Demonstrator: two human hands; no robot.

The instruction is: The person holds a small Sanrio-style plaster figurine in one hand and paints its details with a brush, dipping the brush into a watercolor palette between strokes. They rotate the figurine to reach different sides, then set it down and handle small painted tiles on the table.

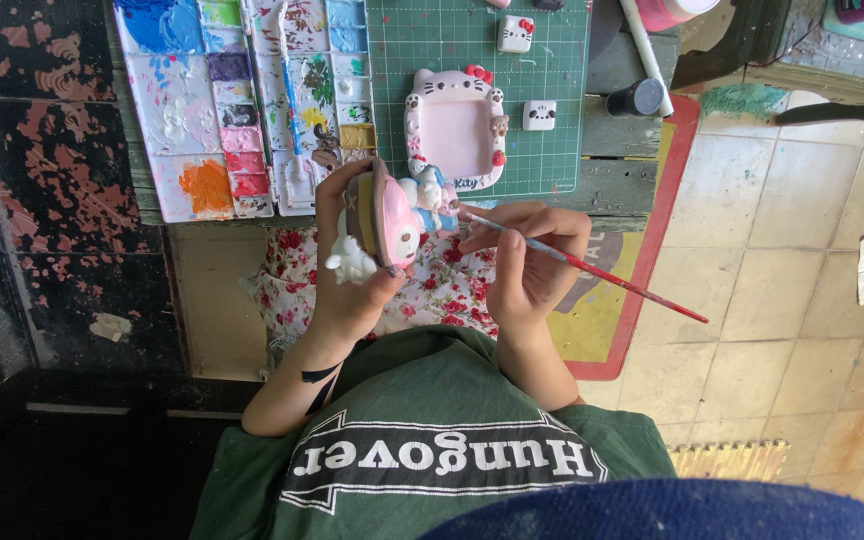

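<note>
Left hand (352,275) grips figurine (392,220), right hand (527,265) grips brush (592,270) (palette (242,100), frame (455,130) beyond).

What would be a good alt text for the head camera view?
A left hand holds a small painted figurine while the right hand touches a thin red-handled brush to it. Beyond lie paint palettes and a green cutting mat.
</note>
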